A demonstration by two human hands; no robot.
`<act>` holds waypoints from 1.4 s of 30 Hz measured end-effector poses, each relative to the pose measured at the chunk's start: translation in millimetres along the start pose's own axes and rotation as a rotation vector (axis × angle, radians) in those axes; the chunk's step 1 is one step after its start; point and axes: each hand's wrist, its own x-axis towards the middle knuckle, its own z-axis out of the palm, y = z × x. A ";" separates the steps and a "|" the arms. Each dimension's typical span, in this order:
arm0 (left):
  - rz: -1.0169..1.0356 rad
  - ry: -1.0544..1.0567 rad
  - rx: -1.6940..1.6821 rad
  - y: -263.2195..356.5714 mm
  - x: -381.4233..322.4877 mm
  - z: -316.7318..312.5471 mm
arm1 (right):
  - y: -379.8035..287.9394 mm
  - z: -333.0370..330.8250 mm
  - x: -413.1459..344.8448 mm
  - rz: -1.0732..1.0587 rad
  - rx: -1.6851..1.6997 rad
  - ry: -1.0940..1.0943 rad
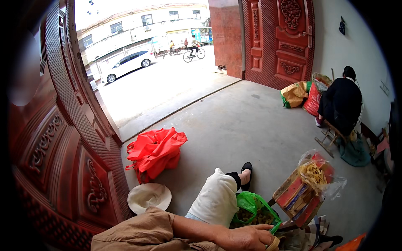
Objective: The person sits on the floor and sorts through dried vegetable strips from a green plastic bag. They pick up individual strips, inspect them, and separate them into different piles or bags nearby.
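My left hand (248, 237) reaches in from the lower left at the bottom edge, its index finger stretched towards the rim of a green plastic bag (251, 200). Its other fingers bend down by a pale yellowish thing (275, 244); whether they grip it is unclear. My right hand is out of view. Small brownish pieces (256, 217) fill the green bag beside my knee, which is covered with a white cloth (215, 197). Right of the bag, a wooden stool with red slats (290, 191) bears a clear plastic bag of yellow strips (313, 173).
A red fabric bag (157, 150) and a pale hat (149, 198) lie on the floor at left. Another person (340, 100) sits low at right beside filled sacks (295, 94). Carved red doors (292, 47) flank the opening; outside are a white car (128, 64) and a cyclist (194, 47).
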 end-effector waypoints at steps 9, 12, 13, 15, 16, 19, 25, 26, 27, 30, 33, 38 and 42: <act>0.031 -0.135 0.454 -2.7 -10.3 28.5 | -9.6 -0.3 -2.2 0.213 0.128 0.140; 0.002 -0.177 0.466 1.7 -10.8 33.1 | -10.6 4.7 -1.3 0.160 0.398 0.160; 0.046 -0.120 0.523 -3.1 -11.2 34.1 | -13.0 4.2 0.3 0.110 0.456 0.182; 0.126 -0.007 0.638 -11.2 -11.3 33.4 | -16.2 2.7 3.3 0.010 0.575 0.218; 0.162 0.047 0.702 -11.2 -10.2 31.4 | -9.4 0.0 2.5 -0.066 0.583 0.240; 0.152 0.221 0.660 -7.0 -9.7 32.3 | -13.0 1.7 4.2 -0.163 0.549 -0.065; -0.071 0.200 0.679 -14.7 -15.3 30.6 | 5.3 -11.9 10.6 0.000 0.224 0.365; -0.067 0.210 0.643 -25.3 -23.9 33.6 | 14.8 -22.8 8.8 -0.020 0.161 0.385; -0.073 0.210 0.608 -26.9 -27.1 34.9 | 16.4 -24.4 8.1 -0.034 0.110 0.404; -0.018 0.001 0.587 -15.9 -35.5 39.0 | 12.5 -14.1 12.5 -0.044 0.074 0.492; -0.232 -0.056 0.587 -26.6 -44.5 52.6 | 2.7 2.0 17.7 -0.019 -0.086 0.457; -0.571 0.122 0.078 -28.1 -33.1 52.7 | 6.0 -8.0 12.2 -0.038 -0.242 0.357; -0.696 0.137 -0.315 -33.9 -38.4 59.0 | 19.9 -10.9 16.1 -0.144 -0.538 0.309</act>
